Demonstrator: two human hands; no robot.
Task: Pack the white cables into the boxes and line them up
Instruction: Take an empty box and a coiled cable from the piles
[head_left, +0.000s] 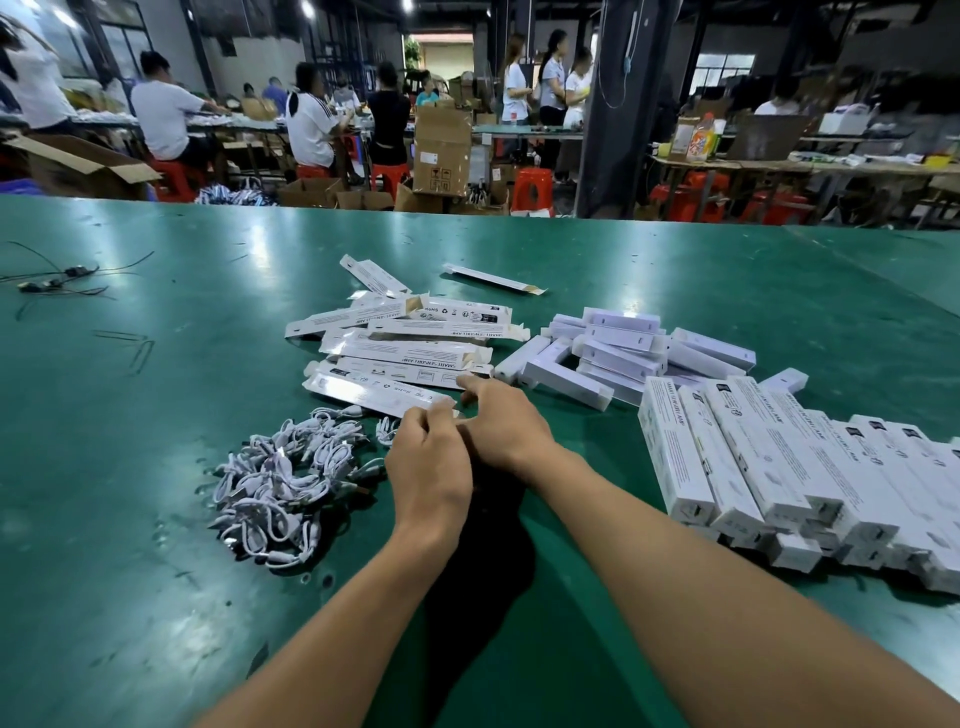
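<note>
A heap of coiled white cables (288, 480) lies on the green table (156, 597) at the left of my hands. Flat, unfolded white boxes (400, 343) are piled beyond my hands. My left hand (428, 462) pinches the near end of the closest flat box (363, 392). My right hand (501, 426) touches the same box end with its forefinger stretched out. A loose pile of small white inner boxes (623, 348) sits at centre right. Packed long white boxes (769, 467) lie side by side in a row at the right.
Thin black wires (57, 278) lie at the far left of the table. One flat box (493, 279) lies apart at the back. Beyond the far table edge are people on red stools, cardboard cartons (441, 150) and other work tables.
</note>
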